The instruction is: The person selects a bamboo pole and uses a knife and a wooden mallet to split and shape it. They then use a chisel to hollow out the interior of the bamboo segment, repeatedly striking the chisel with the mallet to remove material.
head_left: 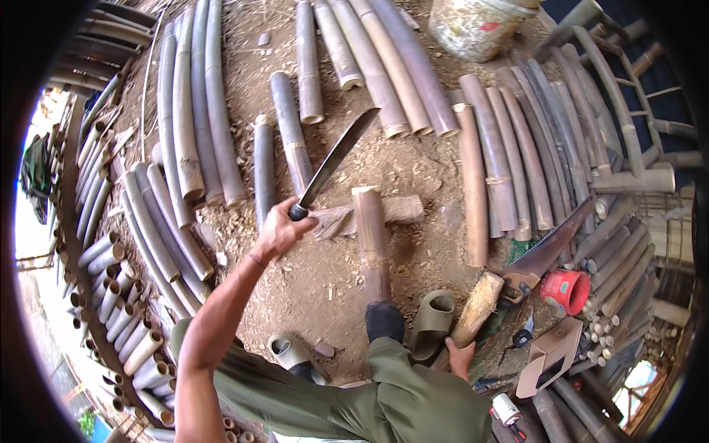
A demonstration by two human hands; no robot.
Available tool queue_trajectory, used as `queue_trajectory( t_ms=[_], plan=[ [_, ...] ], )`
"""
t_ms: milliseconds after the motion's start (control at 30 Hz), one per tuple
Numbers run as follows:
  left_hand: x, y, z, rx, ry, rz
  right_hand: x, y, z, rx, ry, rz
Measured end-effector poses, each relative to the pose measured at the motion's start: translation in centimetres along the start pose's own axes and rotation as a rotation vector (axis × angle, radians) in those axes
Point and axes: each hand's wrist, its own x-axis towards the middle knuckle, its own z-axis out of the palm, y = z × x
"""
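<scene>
My left hand (281, 232) is closed round the black handle of a machete (340, 159), its long dark blade angled up and to the right. Low on the right, my right hand (461, 358) is wrapped round a pale, rough wooden billet (478, 304), held tilted. Between them a short bamboo length (371, 240) rests across a wooden block (408, 210), its cut end facing away from me. My dark-socked foot (385, 323) is against its near end.
Bamboo poles (198, 103) lie in rows left, ahead and right. A handsaw (550, 251), red cup-shaped container (566, 292) and cardboard box (548, 356) are on the right. Clogs (432, 325) sit near my feet. A stained bucket (476, 29) stands at the back.
</scene>
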Motion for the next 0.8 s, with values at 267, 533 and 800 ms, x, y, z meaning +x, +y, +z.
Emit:
queue_trajectory(
  t_ms=[267,533,800],
  plan=[
    [-1.3,-3.0,-5.6,0.285,0.144,0.127,-5.7,-8.4,-3.8,0.091,-0.184,-0.327],
    [-1.3,-2.1,-5.1,0.695,0.074,0.088,-6.0,-17.4,-0.1,-0.298,-0.550,-0.387],
    [-0.1,-0.8,-4.7,0.925,-0.123,0.083,-4.2,-24.9,-3.6,0.058,-0.359,-0.618]
  ],
)
